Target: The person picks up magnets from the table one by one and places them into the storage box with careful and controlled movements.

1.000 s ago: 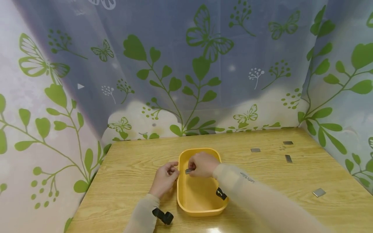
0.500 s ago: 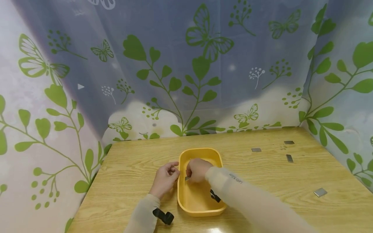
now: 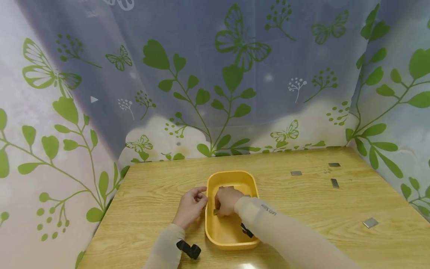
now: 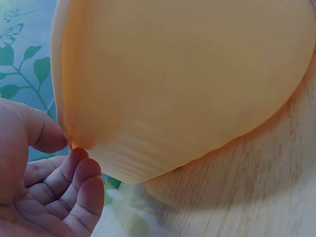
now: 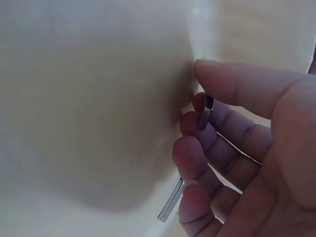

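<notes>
A yellow plastic box stands on the table. My right hand reaches inside it and holds a small flat rectangular metal piece between thumb and fingers. The same piece shows at the fingertips in the head view. Another metal piece lies by the lower fingers in the right wrist view. Behind the hand, metal pieces are partly visible in the box. Outside the box, at its left rim, my left hand touches the edge with thumb and fingertips; its other fingers are loosely curled.
Several similar metal pieces lie on the wooden table to the right: one near the front, one beyond the box, others farther right. A patterned curtain borders the table at the back and sides.
My right hand has moved slightly toward me inside the box with the metal piece. More metal pieces now show behind it. The left hand has stayed at the rim.
</notes>
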Tool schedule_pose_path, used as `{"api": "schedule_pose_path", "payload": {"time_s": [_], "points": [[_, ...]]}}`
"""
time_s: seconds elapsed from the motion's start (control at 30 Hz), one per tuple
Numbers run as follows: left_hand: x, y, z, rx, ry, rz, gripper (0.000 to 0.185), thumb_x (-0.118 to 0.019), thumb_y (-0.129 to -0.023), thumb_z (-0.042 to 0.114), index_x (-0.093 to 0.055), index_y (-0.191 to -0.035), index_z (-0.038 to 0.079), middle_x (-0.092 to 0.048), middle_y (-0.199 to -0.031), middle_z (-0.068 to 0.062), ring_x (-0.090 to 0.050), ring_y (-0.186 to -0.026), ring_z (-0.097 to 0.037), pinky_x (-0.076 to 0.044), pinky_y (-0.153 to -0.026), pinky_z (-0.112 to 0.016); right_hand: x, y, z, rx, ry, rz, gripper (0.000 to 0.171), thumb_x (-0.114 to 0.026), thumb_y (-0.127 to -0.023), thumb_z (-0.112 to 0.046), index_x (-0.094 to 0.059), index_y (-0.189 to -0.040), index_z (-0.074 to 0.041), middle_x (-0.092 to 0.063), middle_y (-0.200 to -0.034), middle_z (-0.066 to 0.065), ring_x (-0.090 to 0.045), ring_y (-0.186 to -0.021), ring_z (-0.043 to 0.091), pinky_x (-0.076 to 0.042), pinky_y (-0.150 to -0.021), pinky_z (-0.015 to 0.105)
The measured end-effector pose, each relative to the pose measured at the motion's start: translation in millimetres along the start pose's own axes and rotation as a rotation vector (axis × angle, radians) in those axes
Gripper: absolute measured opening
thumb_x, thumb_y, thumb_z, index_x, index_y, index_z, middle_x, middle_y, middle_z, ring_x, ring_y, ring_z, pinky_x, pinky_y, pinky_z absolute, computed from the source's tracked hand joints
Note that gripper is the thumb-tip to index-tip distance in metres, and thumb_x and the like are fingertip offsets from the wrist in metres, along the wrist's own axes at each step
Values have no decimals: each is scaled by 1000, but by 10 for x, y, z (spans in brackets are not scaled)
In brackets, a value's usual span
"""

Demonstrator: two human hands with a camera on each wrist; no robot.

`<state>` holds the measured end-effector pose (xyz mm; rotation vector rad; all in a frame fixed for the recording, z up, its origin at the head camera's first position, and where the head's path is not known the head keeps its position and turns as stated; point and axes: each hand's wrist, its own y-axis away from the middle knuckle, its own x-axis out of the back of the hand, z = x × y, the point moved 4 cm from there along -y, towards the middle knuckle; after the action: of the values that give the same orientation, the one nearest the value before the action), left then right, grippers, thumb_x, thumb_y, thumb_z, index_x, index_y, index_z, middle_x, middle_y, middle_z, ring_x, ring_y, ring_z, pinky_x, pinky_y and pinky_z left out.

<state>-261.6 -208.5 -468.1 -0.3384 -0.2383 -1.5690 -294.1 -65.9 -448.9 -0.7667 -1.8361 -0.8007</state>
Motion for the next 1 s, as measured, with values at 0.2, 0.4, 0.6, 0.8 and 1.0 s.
{"api": "schedule_pose_path", "payload": {"time_s": [0.2,0.4,0.6,0.8,1.0], "points": [[-3,1,3,0,-3,9,33,-58,-93,9,-59,-125,1,-59,-89,-6,-54,-75,-17,-47,-60,-23,-26,10,-6,-6,10,28,11,-80,-77,-25,-72,-77,-18,-58,-71,-11,-50,-67,10,-45,-61,25],[-11,-5,-2,-11,-12,17,32,-58,-93,8,-60,-124,1,-59,-89,-6,-54,-74,-16,-46,-60,-22,-16,38,-26,-21,11,27,16,-80,-79,-29,-68,-73,-20,-56,-69,-11,-50,-65,10,-44,-60,26],[-17,-11,5,-18,-7,8,34,-59,-94,10,-58,-126,0,-59,-90,-7,-53,-75,-15,-46,-60,-22,-21,46,-20,-23,1,26,18,-79,-79,-30,-67,-71,-21,-56,-69,-11,-50,-64,10,-44,-59,25],[-22,-11,17,-22,-11,7,33,-59,-94,9,-59,-126,0,-60,-90,-7,-54,-75,-15,-47,-60,-22,-16,43,-16,-28,2,25,18,-80,-78,-29,-66,-70,-21,-55,-68,-11,-50,-65,10,-44,-60,26],[-19,0,12,-21,-10,4,33,-58,-94,8,-59,-125,0,-59,-89,-6,-54,-75,-17,-47,-59,-23,-14,29,-10,-38,11,19,18,-81,-76,-30,-67,-73,-20,-56,-71,-10,-50,-67,11,-45,-61,26]]}}
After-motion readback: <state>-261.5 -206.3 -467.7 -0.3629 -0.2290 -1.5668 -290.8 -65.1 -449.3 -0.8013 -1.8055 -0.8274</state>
